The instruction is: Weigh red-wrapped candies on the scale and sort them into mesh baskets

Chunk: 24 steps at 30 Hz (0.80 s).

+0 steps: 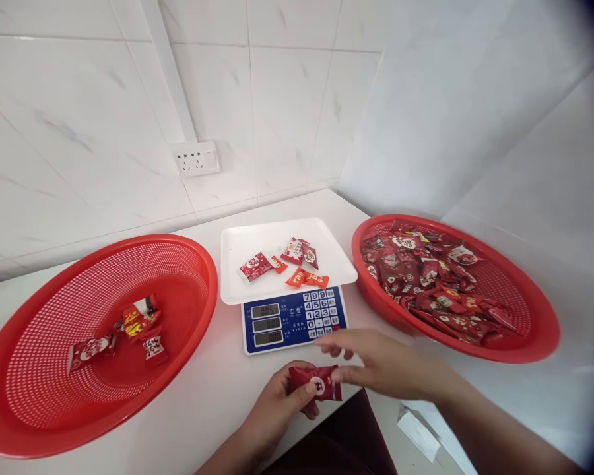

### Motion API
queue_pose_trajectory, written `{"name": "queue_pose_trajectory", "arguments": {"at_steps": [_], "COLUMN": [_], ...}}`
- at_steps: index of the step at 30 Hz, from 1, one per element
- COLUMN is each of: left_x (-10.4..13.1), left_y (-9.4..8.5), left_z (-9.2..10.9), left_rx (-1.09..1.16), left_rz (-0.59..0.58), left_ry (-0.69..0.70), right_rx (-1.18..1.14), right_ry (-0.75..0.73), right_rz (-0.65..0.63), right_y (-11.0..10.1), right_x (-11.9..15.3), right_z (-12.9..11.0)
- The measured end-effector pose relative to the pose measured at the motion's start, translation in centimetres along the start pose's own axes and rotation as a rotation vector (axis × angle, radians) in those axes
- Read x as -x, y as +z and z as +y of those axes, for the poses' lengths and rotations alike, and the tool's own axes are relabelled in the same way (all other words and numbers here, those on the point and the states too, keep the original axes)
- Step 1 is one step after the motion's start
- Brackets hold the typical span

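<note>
My left hand (283,399) is closed round a dark red snack packet (313,382) with a round white emblem, the thumb lying across its front. Fingers stretched forward and apart, my right hand (363,356) is beside the packet's right end; whether its thumb touches the wrapper I cannot tell. Just beyond both hands stands a blue weighing scale (293,320) with keys and three small displays. On its white tray (237,244) lie several red and orange wrapped snacks, among them a red-and-white packet (256,266) and an orange packet (307,278).
At the left stands a red perforated basket (188,264) with a few packets in its bottom. Another red basket (534,316), heaped with many packets, stands at the right near the wall. A wall socket (196,159) is behind the table. Something white (418,432) lies low at the right.
</note>
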State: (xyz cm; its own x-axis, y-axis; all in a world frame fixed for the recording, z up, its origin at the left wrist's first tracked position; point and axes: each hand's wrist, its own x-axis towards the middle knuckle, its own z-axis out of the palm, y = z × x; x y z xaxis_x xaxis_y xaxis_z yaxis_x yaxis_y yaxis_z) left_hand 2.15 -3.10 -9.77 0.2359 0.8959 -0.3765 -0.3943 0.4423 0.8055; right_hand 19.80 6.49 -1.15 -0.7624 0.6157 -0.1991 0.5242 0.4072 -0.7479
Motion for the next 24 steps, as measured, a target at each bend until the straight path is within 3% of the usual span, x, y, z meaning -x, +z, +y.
{"name": "queue_pose_trajectory", "arguments": {"at_steps": [4,9,17,20,24], "left_x": [-0.1,-0.4,0.0,0.7,1.9], "left_y": [0.2,-0.1,-0.2,-0.7,-1.8], "left_z": [-0.2,-0.9,-0.4,0.9,3.6], "left_rx": [-0.174,-0.307,-0.416,-0.429,-0.279], "left_rz": [-0.029,0.102,0.088,0.186,0.404], "left_ry": [0.077,0.140,0.199,0.297,0.353], "right_rx": [-0.175,-0.382,-0.910,-0.994,-1.213], "right_ry": [0.059,0.165,0.086,0.041,-0.027], "right_rz": [0.000,0.040,-0.180,-0.222,-0.166], "right_y": [3.9,6.4,7.6,7.4,7.1], "right_x": [0.7,0.1,-1.8,-2.0,-2.2], "right_z": [1.5,3.8,6.2,7.5,9.1]}}
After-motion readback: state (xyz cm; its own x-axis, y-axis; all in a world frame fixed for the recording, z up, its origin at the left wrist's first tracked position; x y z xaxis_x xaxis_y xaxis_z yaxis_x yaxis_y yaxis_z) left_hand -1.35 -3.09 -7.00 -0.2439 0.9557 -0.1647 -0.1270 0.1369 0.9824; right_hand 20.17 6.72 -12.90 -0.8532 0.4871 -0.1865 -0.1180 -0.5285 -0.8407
